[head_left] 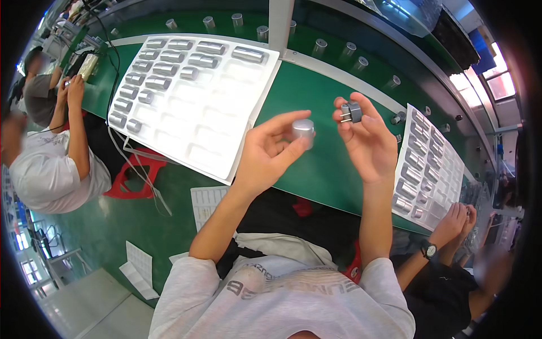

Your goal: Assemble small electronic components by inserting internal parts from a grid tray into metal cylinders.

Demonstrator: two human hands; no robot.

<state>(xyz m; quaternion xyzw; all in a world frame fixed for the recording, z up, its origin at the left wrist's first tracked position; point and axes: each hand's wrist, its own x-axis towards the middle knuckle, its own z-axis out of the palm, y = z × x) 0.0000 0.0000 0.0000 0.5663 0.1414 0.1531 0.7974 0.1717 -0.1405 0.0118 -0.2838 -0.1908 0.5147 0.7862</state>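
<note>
Above the green worktop, my left hand (270, 151) pinches a silver cylindrical cap (303, 129) between thumb and fingers. To its right, my right hand (367, 135) is raised and grips a dark grey plug piece (353, 111) with metal prongs pointing left. The two parts are apart, with a gap of green surface between them. Close to my left hand lies a white moulded tray (217, 121) holding rows of silver cylinders (165, 69); its lower right pockets hold none.
Several silver cylinders (320, 46) stand on the green strip behind the metal post (280, 28). A second white tray (446, 186) with cylinders lies at right, beside a co-worker's hands (454, 223). Another person sits at left near a red stool (135, 176). Cables (116, 85) hang by the first tray.
</note>
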